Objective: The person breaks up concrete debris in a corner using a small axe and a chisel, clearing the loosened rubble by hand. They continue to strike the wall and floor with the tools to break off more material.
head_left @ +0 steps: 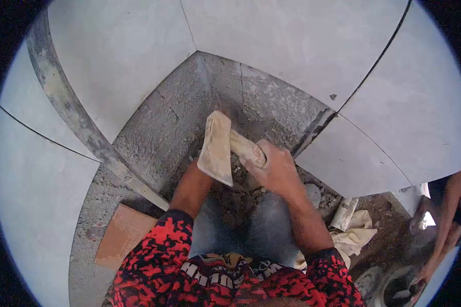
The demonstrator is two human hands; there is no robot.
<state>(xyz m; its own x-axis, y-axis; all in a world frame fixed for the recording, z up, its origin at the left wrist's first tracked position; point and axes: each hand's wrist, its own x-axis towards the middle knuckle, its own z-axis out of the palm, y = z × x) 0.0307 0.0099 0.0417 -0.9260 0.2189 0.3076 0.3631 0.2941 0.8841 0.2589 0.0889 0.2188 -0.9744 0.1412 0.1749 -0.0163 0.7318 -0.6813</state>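
My right hand is wrapped round the short handle of a dusty hatchet. The hatchet's head is to the left of the hand, its wide edge pointing down towards my knees. My left forearm reaches forward beneath the blade, which hides the left hand and its fingers. Both arms are over a rough cement corner with loose dark rubble at its bottom, in front of my knees.
Large pale tiles surround the corner. A long, stained strip leans in from the upper left. A terracotta tile lies at left. At right are a pale cloth, a short pale cylinder and another person's arm beside a bucket.
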